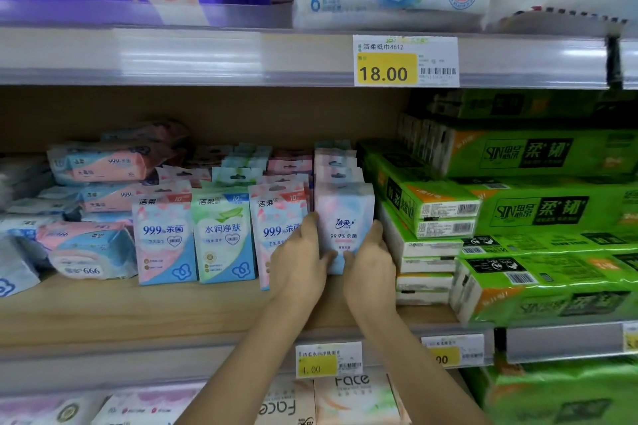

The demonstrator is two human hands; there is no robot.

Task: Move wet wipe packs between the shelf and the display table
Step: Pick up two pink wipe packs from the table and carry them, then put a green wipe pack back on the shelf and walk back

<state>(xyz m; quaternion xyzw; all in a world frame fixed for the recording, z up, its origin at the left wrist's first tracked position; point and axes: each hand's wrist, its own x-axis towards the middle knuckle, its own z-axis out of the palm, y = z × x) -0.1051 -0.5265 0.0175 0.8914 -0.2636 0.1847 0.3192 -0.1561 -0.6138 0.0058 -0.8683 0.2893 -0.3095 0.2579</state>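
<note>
Shelf edge: bare wood strip in front of the packs.
Left hand: fingers curled on the pack's left side.
Right hand: fingers curled on its right side.
Pack: upright, front of its row.
Left neighbour: touching.
Green boxes: just right.

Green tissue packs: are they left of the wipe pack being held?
No, the green tissue packs sit to the right of the wipe pack held between left hand and right hand.
</note>
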